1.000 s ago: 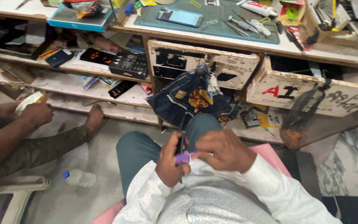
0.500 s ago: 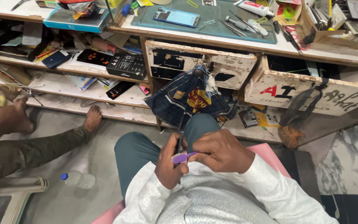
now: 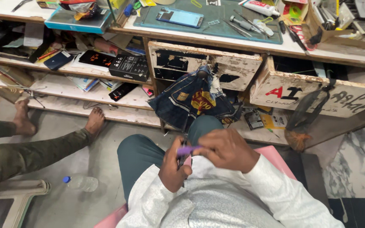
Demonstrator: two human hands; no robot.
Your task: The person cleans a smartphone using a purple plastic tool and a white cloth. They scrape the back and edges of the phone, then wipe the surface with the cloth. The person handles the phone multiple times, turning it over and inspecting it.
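Viewpoint: looking down from the wearer's head at their own lap, seated before a low wooden workbench.
Left hand [image 3: 175,169]: fingers curled shut around a thin dark tool or small device body; exactly what it is cannot be told.
Right hand [image 3: 228,148]: fingertips pinched on the small purple plastic piece [image 3: 187,150], which sits between the two hands, just above the lap.
Change: over the last second the hands have stayed pressed together at the purple piece, with only a slight shift of grip; the close work on it looks ongoing, not finished.
Other person: the olive-trousered legs [image 3: 26,152] and bare feet remain at left, but their hand, seen a second ago holding something pale, is now out of view.
Workbench: a green cutting mat [image 3: 216,25] on top holds a blue smartphone [image 3: 179,17].
Below bench: a dark blue denim cloth [image 3: 191,101] hangs from a drawer, just beyond the knee.
Floor: a clear plastic bottle with blue cap [image 3: 80,183] lies near the legs.
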